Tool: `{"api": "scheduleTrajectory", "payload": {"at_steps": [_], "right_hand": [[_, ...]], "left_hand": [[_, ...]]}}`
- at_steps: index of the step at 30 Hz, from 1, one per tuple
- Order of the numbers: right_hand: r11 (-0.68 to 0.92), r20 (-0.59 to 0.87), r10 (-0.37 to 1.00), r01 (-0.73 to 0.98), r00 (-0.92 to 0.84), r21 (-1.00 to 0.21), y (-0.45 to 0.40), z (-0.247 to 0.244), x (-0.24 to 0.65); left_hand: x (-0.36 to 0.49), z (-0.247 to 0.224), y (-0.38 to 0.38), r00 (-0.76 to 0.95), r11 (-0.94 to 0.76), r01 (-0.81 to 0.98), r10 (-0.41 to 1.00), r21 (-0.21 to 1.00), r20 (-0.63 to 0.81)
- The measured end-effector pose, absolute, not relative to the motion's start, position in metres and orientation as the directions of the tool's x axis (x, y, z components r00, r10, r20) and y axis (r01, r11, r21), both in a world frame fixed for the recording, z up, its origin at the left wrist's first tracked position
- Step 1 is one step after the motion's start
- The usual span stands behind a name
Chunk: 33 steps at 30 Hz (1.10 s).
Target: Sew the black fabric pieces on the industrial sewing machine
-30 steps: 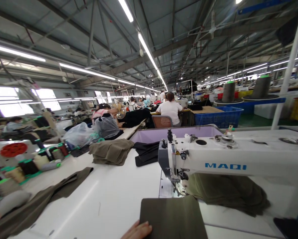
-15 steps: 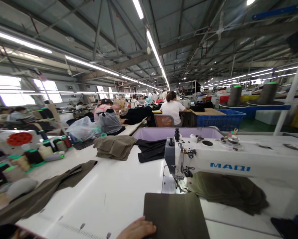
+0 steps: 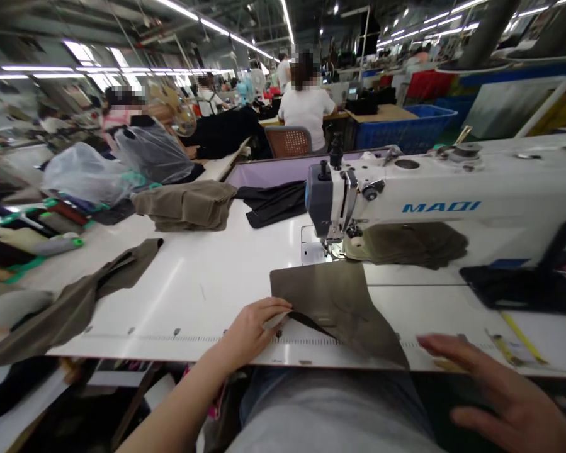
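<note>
L hand [image 3: 258, 322] is pinching the olive fabric panel [image 3: 330, 292], which lies just right of it, sewing machine [image 3: 434, 195] beyond. R hand's [image 3: 509, 393] fingers are spread, nothing in 'em. IMO pinch light & smooth that curled edge flat b/c creases'd skew it.

"Your fabric panel [image 3: 330, 286] is plain olive-brown, isn't it?"
"Yes, and your sewing machine [image 3: 434, 185] is white, its lettering [image 3: 441, 207] blue."
"Your tabletop [image 3: 230, 270]?"
"White too, patterned with dark ruler marks [image 3: 306, 341]."
</note>
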State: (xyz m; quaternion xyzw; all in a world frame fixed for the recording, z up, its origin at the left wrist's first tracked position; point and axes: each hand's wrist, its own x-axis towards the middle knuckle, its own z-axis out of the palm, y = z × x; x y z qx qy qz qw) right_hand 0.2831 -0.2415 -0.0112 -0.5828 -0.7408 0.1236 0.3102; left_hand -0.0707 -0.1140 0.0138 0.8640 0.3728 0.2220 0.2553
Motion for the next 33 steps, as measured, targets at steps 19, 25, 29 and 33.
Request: {"api": "scheduleTrajectory", "payload": {"at_steps": [19,25,29,33], "right_hand": [[0.005,0.105,0.990,0.733,0.091,-0.681,-0.130,0.002,0.186],[0.156,0.136,0.987,0.741,-0.088,-0.653,-0.136,0.002,0.193],[0.188,0.179,0.979,0.789,-0.100,-0.585,-0.136,0.001,0.193],[0.176,0.188,0.979,0.806,-0.082,-0.565,-0.135,0.003,0.187]], "left_hand": [[-0.079,-0.002,-0.093,0.172,-0.223,0.693,0.975,0.685,0.143],[-0.082,-0.001,-0.094,0.352,-0.461,0.662,0.887,0.591,0.297],[-0.082,-0.001,-0.092,0.333,-0.460,0.684,0.887,0.567,0.319],[-0.084,-0.002,-0.091,0.343,-0.483,0.715,0.872,0.505,0.348]]}}
